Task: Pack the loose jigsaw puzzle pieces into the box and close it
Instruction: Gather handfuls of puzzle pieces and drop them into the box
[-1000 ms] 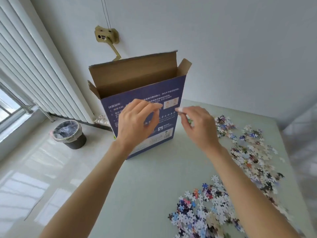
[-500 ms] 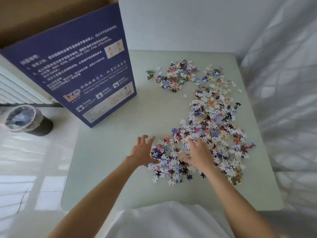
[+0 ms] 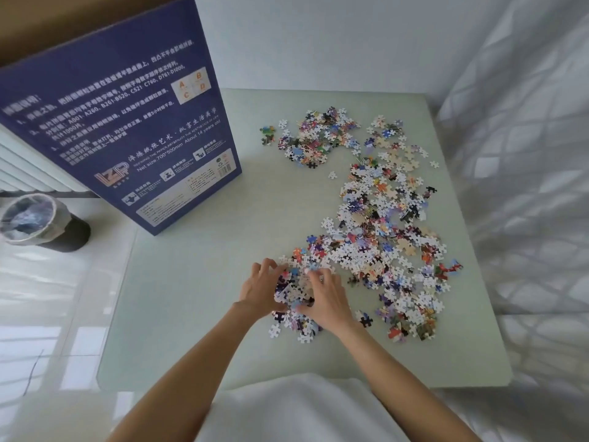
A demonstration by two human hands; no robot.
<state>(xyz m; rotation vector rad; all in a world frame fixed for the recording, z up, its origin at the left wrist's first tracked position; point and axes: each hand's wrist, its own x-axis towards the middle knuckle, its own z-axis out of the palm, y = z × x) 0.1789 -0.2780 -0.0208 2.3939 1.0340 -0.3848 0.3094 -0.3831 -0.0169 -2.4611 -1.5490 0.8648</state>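
Here, a heap of puzzle pieces [image 3: 294,290] at lower centre is cupped between both hands: left hand [image 3: 259,290] w/ fingers curled round its left side, right hand [image 3: 326,301] w/ fingers curled over its right. More loose pieces [image 3: 382,224] are strewn up the right half of the table [image 3: 197,298], almost to its right edge. Bare tabletop is seen left of the hands. The box [image 3: 127,122] is stood upright at upper left, apart from the hands. A bin [image 3: 38,221] is seen on the floor, far left.
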